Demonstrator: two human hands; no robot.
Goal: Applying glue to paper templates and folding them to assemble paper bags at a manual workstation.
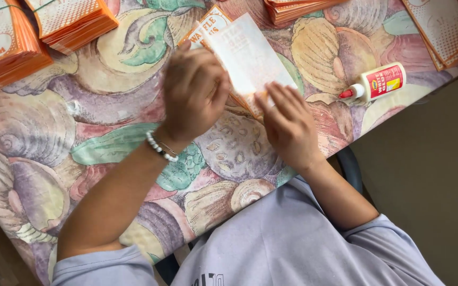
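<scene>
A flat orange and white paper bag [242, 55] lies on the table, its white folded flap turned up. My left hand [194, 90] rests on the bag's left side, fingers curled over the paper near its top edge. My right hand [287, 124] lies flat on the bag's lower end and presses the flap down with spread fingers. A bead bracelet [160, 147] circles my left wrist.
A white glue bottle [377, 83] with a red tip lies on its side to the right. Stacks of orange paper bags sit at the top left [6, 45], top centre [75, 21], top [292, 8] and top right [443, 29]. The tablecloth [43, 132] has a shell pattern.
</scene>
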